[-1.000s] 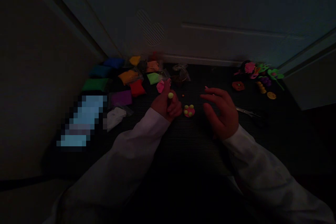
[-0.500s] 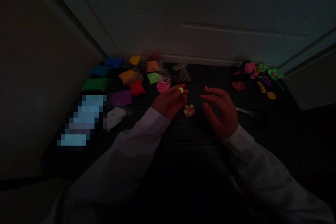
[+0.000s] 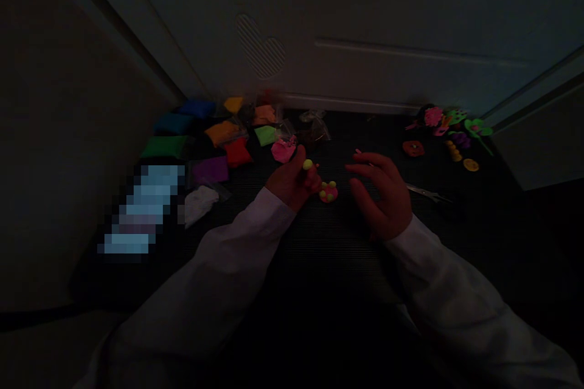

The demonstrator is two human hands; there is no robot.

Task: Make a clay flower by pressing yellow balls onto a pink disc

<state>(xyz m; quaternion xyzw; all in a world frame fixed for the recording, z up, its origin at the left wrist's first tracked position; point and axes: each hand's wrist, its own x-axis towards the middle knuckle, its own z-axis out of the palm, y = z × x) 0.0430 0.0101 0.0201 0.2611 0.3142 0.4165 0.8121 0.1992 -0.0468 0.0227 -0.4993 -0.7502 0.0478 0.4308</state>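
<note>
My left hand (image 3: 292,181) has its fingers curled in with the thumb raised, and a small yellow-green clay ball (image 3: 308,165) is held at the curled fingers beside the thumb. Right next to its fingertips, a pink clay piece (image 3: 329,197) lies on the table with several yellow-green balls set around its top. My right hand (image 3: 382,194) hovers to the right of that piece, fingers spread and slightly bent. A thin pink tip (image 3: 358,151) shows at its upper fingers; whether it is a slim tool or a fingertip, I cannot tell. The scene is dim.
Packets of coloured clay, such as a purple packet (image 3: 210,169) and a red packet (image 3: 238,153), lie at the left near a blurred-out bright screen (image 3: 146,209). Scissors (image 3: 429,194) lie right of my right hand. Clay flowers (image 3: 433,117) stand at the back right.
My left hand has turned and its fingers have curled in, with the thumb now up beside the ball. The ball has shifted slightly left and down. My right hand is nearly still.
</note>
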